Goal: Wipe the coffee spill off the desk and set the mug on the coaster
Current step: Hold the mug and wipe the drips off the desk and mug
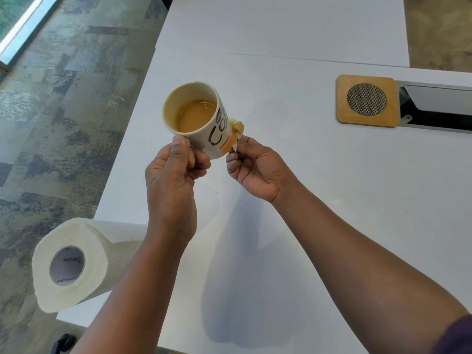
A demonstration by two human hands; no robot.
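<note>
Left hand (pixel 176 172) grips the mug (pixel 196 118) above the counter (pixel 293 200); right hand (pixel 255 169) pinches a stained tissue (pixel 237 129) against its base. Coaster (pixel 367 100) sits well apart.

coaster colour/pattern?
Coaster: light wood square with a round grey woven-mesh centre. Head view, the only one.

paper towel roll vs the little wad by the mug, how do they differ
The paper towel roll is clean and white; the wad is stained coffee-brown. The roll is large and neatly wound round its core; the wad is small and crumpled. The roll lies on its side at the desk's near-left edge, untouched; the right hand pinches the wad against the base of the mug, which the left hand holds tilted in the air. Both look like the same paper.
</note>
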